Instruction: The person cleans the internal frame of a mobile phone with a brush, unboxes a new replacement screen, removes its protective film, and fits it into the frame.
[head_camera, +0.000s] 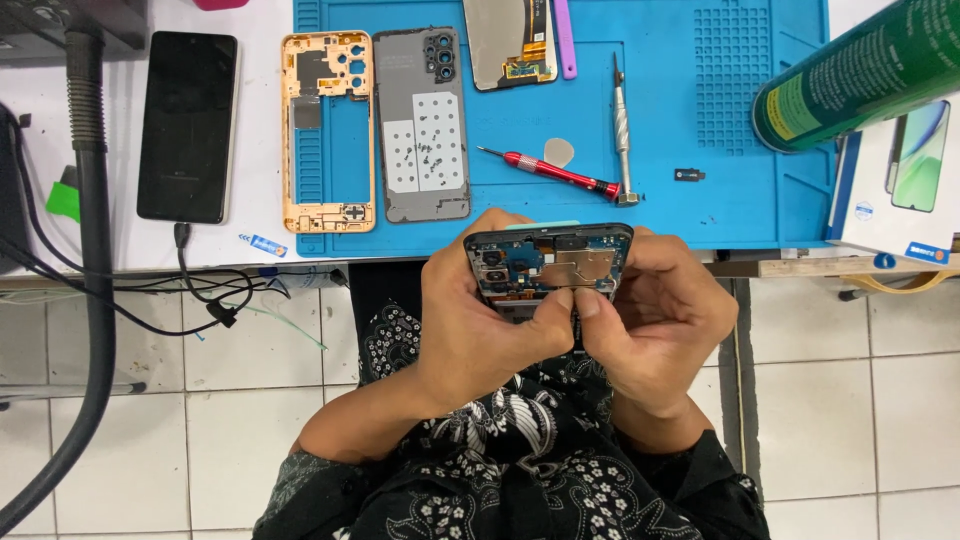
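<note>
An opened phone body (548, 262) with its circuit board and gold shield showing is held in front of the table edge. My left hand (478, 320) grips its left side, thumb pressing near the lower middle. My right hand (650, 320) holds the right side, thumb tip meeting the left thumb on the board. On the blue mat (700, 210) lie an orange mid-frame (327, 130), a grey back cover (422, 125) dotted with small screws, and a screen part (510, 45).
A red screwdriver (550, 172), a silver screwdriver (622, 130) and a pale pick (559, 151) lie on the mat. A black phone (188, 125) with a cable sits left. A green spray can (860, 75) and a white box (900, 180) stand right.
</note>
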